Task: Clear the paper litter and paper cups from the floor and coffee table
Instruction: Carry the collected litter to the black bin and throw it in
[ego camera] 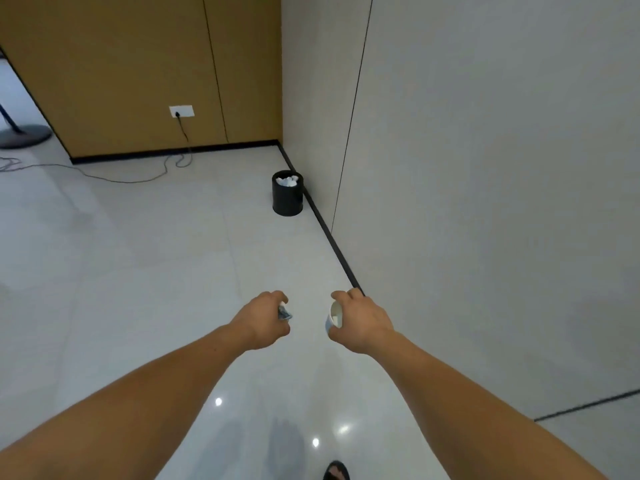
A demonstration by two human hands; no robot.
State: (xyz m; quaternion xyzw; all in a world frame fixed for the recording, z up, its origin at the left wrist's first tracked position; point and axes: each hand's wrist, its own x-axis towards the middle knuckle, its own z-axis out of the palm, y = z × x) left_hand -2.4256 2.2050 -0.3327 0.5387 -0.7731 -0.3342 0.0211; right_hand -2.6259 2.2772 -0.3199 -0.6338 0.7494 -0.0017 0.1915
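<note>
My right hand (362, 322) grips a white paper cup (334, 317), its open mouth turned toward the left. My left hand (265, 320) is curled round a crumpled piece of paper (284, 312), of which only a grey-white edge shows past the fingers. Both arms stretch forward over the pale tiled floor. Ahead, a black waste bin (287, 199) stands on the floor by the corner of the white wall, with white crumpled paper (288, 180) showing inside it.
A white wall (485, 168) with a black baseboard runs along the right. A brown panelled wall (138, 71) at the back has a socket with a cable (138, 180) trailing over the floor to the left. A round stand base (24, 135) sits far left.
</note>
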